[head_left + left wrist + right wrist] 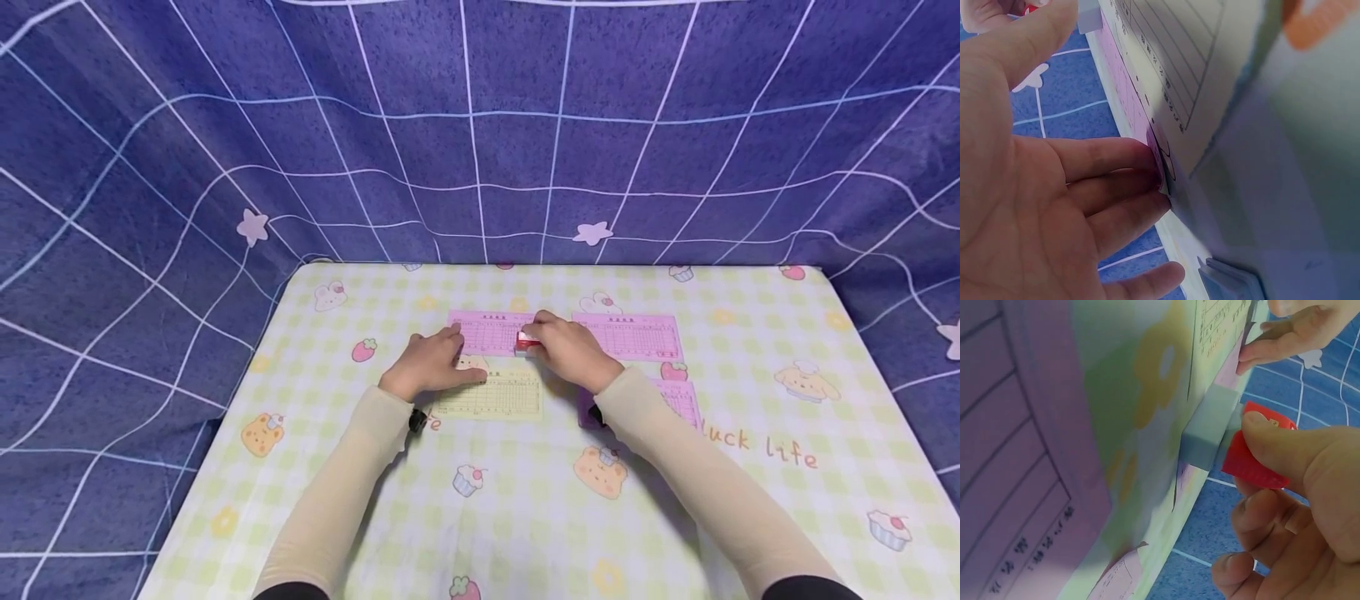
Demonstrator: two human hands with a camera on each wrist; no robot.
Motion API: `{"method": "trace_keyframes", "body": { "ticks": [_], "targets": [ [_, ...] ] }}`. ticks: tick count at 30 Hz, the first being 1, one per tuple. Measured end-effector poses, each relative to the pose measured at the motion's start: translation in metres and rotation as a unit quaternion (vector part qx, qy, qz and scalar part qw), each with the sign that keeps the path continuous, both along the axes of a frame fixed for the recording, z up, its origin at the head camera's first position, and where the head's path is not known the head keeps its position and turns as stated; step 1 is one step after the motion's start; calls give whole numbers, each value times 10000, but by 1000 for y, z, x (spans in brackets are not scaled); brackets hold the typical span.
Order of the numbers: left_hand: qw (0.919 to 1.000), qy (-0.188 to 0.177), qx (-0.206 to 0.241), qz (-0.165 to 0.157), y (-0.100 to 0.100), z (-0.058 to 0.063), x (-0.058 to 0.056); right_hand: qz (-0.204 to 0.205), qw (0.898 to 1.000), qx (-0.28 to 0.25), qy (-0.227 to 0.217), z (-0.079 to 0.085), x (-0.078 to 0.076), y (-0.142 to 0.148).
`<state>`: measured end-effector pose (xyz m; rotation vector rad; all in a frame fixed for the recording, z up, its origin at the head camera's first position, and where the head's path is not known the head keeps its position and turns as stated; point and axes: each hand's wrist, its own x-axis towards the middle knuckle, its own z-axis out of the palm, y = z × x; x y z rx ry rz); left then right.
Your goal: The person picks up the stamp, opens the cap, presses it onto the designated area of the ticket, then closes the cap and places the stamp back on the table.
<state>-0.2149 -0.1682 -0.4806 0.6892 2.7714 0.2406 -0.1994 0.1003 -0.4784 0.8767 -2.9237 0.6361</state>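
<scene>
My right hand (573, 350) pinches a red self-inking stamp (1260, 447) between thumb and fingers. The stamp's grey base (1207, 431) stands on the right end of the upper left pink form (487, 333), seen from the side in the right wrist view. At that form's left end rest the fingertips of my left hand (429, 364), fingers fairly straight. Its thumb stretches over the top of the yellow form (502, 396), which lies just below the pink one. Both sheets carry printed tables, partly covered by my left hand.
To the right lies another pink form (626, 335) with a small mark at its lower right corner. Below it, a further pink form (678, 400) is partly hidden by my right sleeve. A checked cloth (525, 517) covers the table; a blue grid curtain (517, 150) hangs behind.
</scene>
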Motion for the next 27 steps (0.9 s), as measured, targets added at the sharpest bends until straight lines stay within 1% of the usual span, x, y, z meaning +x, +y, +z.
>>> {"method": "trace_keyframes", "body": {
  "ticks": [2,8,14,19,23,27],
  "targets": [
    [10000,-46,-3,11,0,0,1,6,10000,-40,-54,0,0,1],
    [9999,-95,-33,31,1,2,1,54,9999,-142,-26,2,1,2],
    [9998,-212,-34,30,-1,3,2,-20,9996,-241,-156,0,1,3],
    [9998,-198,-19,5,-1,3,1,-76,9990,-412,-155,-1,0,3],
    [9999,-143,65,-38,0,3,1,-123,9978,-653,-79,4,0,0],
    [9998,-123,165,-36,-1,4,2,-162,9964,-833,10,14,3,-2]
  ]
}}
